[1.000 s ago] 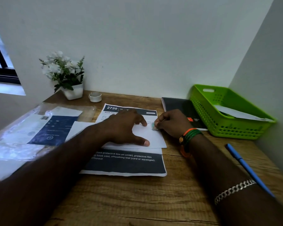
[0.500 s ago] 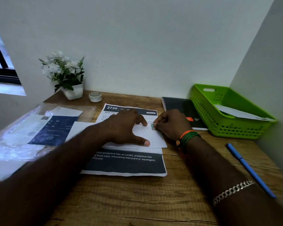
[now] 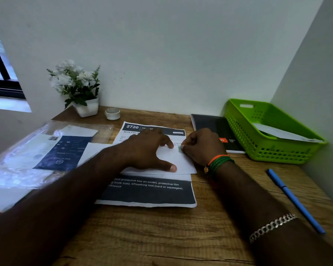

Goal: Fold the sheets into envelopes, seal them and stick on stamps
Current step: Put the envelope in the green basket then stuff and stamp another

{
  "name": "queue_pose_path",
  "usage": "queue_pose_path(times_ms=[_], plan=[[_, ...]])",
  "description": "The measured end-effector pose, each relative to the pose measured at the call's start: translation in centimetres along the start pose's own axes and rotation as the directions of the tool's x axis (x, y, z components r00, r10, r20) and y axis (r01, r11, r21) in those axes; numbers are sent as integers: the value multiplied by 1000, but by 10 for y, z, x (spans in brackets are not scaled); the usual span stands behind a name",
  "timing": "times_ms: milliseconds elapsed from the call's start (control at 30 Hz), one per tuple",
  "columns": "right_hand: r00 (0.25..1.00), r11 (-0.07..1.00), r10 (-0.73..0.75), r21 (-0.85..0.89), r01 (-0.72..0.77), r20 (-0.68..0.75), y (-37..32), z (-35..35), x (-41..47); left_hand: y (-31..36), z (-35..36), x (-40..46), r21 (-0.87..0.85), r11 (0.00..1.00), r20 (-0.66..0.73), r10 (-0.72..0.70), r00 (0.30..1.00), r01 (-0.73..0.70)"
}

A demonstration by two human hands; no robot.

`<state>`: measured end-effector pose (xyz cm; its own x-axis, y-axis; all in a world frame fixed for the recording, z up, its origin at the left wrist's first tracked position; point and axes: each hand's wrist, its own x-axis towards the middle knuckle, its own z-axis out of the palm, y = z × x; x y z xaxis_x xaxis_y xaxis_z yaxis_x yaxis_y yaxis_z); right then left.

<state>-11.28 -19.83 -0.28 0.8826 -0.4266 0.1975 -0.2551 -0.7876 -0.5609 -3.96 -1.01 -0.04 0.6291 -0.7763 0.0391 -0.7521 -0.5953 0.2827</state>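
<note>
- Right now the right hand (image 3: 203, 145) is curled tight, fingertips pinching a small green paper stamp (image 3: 179, 148) down at the top right corner of the white folded-paper envelope (image 3: 178, 160). Closed grip, on the stamp, no gap showing btwn fingers.
- Left hand (image 3: 149, 150) lies flat w/ fingers spread, pressing the envelope down; index tip sits just beside the stamp, thumb near the envelope's near edge. Holds nothing, only pins.
- Envelope rests on a printed white-and-dark instruction sheet (image 3: 148, 192), which lies on the wooden desk (image 3: 161, 237).
- Step in hand, I'd say: sticking the stamp. To do it well: keep the left hand's weight on so the envelope can't slide on the slick sheet below, set the stamp square to the corner edges, then rub from its middle outward so no corner lifts.
- Risk, as I read it: stamp going on crooked or hanging over the edge; can't tell if it's fully down yet, fingers hide most of it.
- Further out: bright green plastic basket (image 3: 273, 135) at right w/ a white folded paper (image 3: 283, 134) inside, prob. a finished envelope, so the task looks partly done.
- Black notebook (image 3: 213, 127) btwn hands and basket, blue pen (image 3: 294, 200) near the right forearm.
- At left, clear plastic-wrapped paper pack (image 3: 38, 150); at back, small white tape roll (image 3: 112, 113) beside a white-flowered potted plant (image 3: 77, 87).
</note>
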Motion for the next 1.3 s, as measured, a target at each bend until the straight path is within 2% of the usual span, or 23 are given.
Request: queue_pose_path(times_ms=[233,433,633,700,833,967,1300], plan=[[1000,999,-10,-37,10,3,0,2,2,1,1,0,8,1000,5,6,1000,-7],[1000,999,-4,-41,5,23,-1,2,0,3,-1,-2,87,996,90,28,996,-36],[995,988,-11,152,25,-94,3,-15,2,2,-1,-2,96,995,110,21,994,-31],[994,985,-47,159,63,-103,5,-24,3,2,-1,-2,85,996,109,19,994,-29],[981,979,-193,-55,194,28,0,-26,0,2,0,-2,78,996,101,23,995,-31],[961,944,-215,-215,250,176,-2,-20,-5,3,0,-4,60,998,87,23,996,-28],[942,925,-185,-274,264,281,-5,-20,-6,6,-3,-6,57,998,96,37,995,-42]])
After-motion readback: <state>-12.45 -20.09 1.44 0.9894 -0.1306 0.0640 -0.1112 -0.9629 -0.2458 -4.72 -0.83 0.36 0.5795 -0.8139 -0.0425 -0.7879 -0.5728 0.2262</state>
